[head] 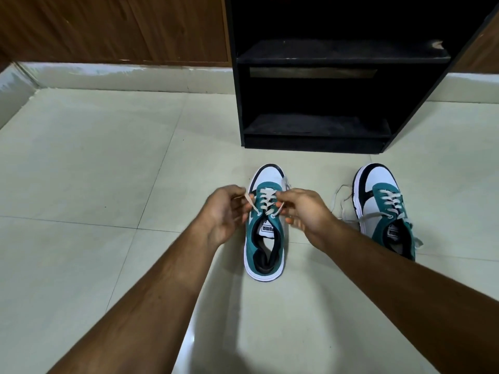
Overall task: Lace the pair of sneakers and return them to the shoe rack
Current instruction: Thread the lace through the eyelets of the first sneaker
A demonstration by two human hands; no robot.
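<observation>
pale tiled floor carries two teal and white sneakers, toes toward a black shoe rack standing on it: the nearer sneaker at centre, the other sneaker apart to its right, loose lace trailing on the tiles.

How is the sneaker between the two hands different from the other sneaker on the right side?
The middle sneaker has both lace ends held, one by the left hand and one by the right hand; the right sneaker is untouched. The right sneaker's lace ends lie loose on the floor; the middle sneaker's ends are lifted. The middle sneaker points straight at the shoe rack; the right sneaker is angled. Both are teal, white and black, with pale laces.
</observation>
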